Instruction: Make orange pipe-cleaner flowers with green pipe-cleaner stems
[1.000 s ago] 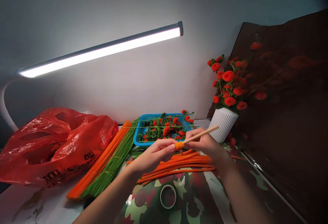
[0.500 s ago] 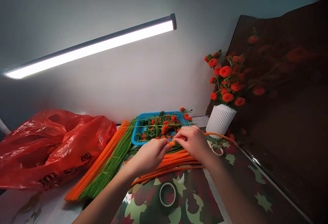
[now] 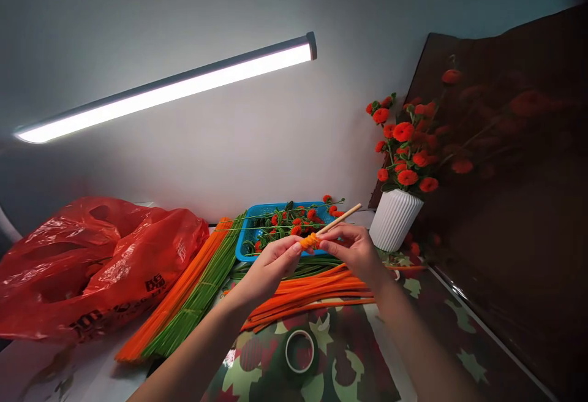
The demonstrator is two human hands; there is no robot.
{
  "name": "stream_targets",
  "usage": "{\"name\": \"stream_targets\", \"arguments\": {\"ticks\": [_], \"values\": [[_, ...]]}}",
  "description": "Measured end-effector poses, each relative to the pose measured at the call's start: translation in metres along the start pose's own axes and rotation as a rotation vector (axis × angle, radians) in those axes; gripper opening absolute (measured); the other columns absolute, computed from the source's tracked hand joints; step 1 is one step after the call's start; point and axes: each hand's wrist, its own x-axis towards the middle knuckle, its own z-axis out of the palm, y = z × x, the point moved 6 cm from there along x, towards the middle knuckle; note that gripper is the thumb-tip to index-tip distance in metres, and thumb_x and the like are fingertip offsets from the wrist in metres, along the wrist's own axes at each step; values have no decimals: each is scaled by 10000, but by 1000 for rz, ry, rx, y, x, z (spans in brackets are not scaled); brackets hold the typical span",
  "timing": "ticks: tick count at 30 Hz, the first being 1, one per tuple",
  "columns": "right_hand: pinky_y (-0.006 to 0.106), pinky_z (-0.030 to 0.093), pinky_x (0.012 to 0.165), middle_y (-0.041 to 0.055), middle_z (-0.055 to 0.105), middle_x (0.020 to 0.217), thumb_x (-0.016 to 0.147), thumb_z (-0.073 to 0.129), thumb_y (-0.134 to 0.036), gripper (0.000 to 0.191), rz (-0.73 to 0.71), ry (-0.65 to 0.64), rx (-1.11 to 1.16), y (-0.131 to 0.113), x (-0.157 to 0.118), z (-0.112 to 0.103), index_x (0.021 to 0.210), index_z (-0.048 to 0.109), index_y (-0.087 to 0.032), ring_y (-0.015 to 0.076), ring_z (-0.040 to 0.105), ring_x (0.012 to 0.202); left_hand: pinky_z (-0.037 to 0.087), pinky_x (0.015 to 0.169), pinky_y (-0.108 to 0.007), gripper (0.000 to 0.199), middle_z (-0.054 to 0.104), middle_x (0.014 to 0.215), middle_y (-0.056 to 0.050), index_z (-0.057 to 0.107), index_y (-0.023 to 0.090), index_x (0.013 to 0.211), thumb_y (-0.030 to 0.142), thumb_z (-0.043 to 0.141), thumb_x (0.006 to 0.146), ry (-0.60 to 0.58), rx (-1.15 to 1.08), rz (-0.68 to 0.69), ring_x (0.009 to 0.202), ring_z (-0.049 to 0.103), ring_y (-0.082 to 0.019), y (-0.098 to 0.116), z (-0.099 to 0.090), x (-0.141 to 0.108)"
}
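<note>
My left hand [image 3: 278, 259] is closed in a pinch at the left end of a fuzzy orange pipe cleaner [image 3: 309, 241], coiled tightly round a thin wooden stick [image 3: 340, 217]. Out of the coil, the bare stick slants up to the right, behind my right fingers. My right hand [image 3: 351, 249] has thumb and fingertips pressed together at the coil's right end. An orange strand shows to the right of this hand; its link to the coil is hidden by the hand. Below both hands lie loose orange pipe cleaners [image 3: 312, 292].
Behind my hands, a blue basket [image 3: 239, 236] holds orange flowers with green stems. Orange and green pipe cleaner bundles [image 3: 193, 298] and a red plastic bag [image 3: 105, 267] lie left. A green tape roll [image 3: 300, 353] is in front. Right stands a white vase [image 3: 395, 221] of flowers.
The wooden stick has come into view, pointing up to the right. My right hand has turned and shifted slightly, and the orange strand on its right hangs lower.
</note>
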Motion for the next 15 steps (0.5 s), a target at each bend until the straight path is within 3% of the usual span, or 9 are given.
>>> {"name": "stream_targets", "arguments": {"ticks": [3,7,11,15], "values": [[247,466,606,2,628,677,666,792,-370,211,172,-189,111,14,1,-4,705,719,-176,134,580,658,148,474,-218,340,242,572,84,602,137,895,461,502,895,-130,-15,-27,522,171,-86,-4,2,-3],[217,389,518,-14,569,595,616,811,-373,256,318,-440,69,24,-6,-1,610,699,-143,98,506,560,215,493,-212,370,323,594,61,645,146,924,481,491,895,-368,103,-171,539,240,-89,-8,7,-9],[206,360,498,-13,593,584,625,791,-277,155,411,-603,-196,34,-14,8,669,738,-138,102,507,560,303,550,-222,388,500,679,3,694,148,884,472,480,889,-534,433,-240,616,383,-124,-4,2,-14],[202,338,476,-21,610,561,645,776,-227,86,380,-601,-504,40,-15,16,657,736,-151,105,517,543,263,509,-233,363,454,609,18,679,166,758,411,448,894,-528,716,-279,562,343,-124,-5,-6,-16]]}}
